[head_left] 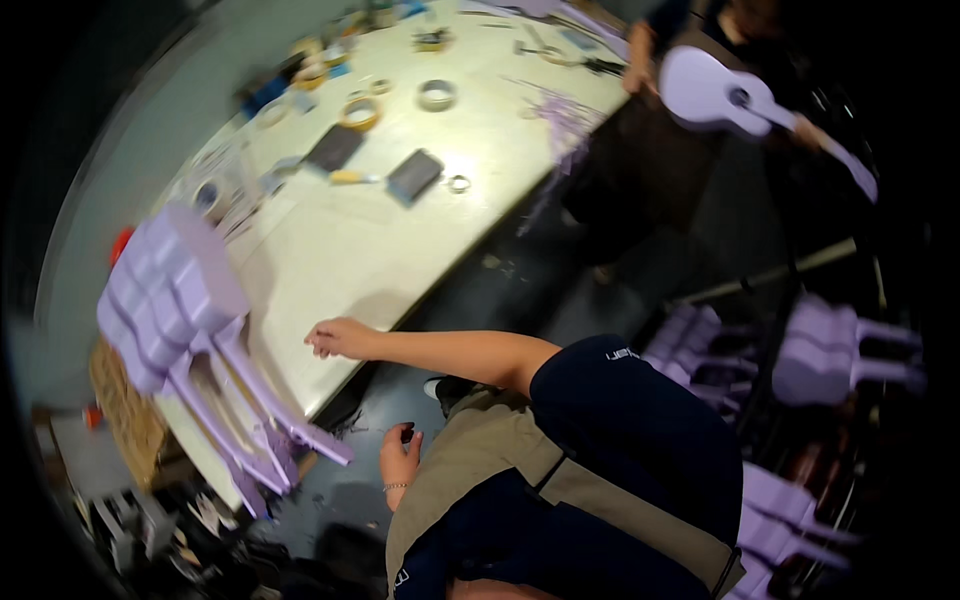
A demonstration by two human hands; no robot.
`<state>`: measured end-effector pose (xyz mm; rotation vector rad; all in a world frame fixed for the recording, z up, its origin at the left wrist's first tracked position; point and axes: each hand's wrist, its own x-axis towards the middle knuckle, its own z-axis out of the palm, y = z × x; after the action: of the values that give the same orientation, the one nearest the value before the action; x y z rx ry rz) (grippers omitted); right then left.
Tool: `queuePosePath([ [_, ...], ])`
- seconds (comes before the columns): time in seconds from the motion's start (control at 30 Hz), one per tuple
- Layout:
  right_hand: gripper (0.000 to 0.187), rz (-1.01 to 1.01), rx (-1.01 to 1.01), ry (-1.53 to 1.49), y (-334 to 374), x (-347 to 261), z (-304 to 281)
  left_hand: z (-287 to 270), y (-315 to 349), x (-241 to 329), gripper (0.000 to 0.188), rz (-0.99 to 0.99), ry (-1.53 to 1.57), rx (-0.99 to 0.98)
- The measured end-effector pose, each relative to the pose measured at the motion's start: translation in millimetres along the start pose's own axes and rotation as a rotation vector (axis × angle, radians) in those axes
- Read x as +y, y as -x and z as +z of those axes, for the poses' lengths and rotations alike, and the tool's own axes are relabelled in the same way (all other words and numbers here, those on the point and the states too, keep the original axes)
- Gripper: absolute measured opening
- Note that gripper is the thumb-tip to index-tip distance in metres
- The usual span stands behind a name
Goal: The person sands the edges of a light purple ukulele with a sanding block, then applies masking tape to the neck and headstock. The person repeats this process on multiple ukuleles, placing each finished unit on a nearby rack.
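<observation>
My right hand (342, 340) hovers over the near edge of the worktable (320, 270), its fingers curled together. Whatever they hold, if anything, is hidden. Lower down, beside my apron, my left hand (400, 462) has its fingers curled round a small black object (407, 434); its kind does not show. A bracelet circles that wrist. Left of both hands, a row of lavender ukuleles (175, 290) stands packed together at the table's end, their necks pointing toward the near corner. My right hand is nearest to these necks but apart from them.
Dark grey blocks (414, 177), a yellow-handled tool (355, 178) and tape rolls (437, 95) lie farther along the table. A co-worker at the far right holds another lavender ukulele (715, 92). More ukuleles hang on a rack (815, 350) to my right. Cardboard (130, 410) stands left.
</observation>
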<state>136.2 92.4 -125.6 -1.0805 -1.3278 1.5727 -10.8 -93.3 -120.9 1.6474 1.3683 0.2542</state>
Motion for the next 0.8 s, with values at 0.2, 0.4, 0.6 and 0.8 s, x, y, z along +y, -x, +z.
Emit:
queuePosePath([
  [0.2,0.060,0.389,0.108,0.505,205.8,99.7,-136.4,24.1,-84.3,79.0,0.031,0.213,-0.313,-0.432],
  [0.4,0.071,1.114,0.308,-0.022,451.7,141.1,-139.2,93.5,-152.0,125.4,0.029,0.517,-0.478,-0.620],
  [0.6,0.022,0.553,1.856,0.574,602.3,37.3,-173.5,180.1,-158.5,193.6,0.031,0.792,-0.651,-0.782],
  [0.8,0.038,0.661,2.699,1.546,809.0,-168.1,-235.6,251.6,-144.1,254.0,0.033,0.864,-0.719,-0.908],
])
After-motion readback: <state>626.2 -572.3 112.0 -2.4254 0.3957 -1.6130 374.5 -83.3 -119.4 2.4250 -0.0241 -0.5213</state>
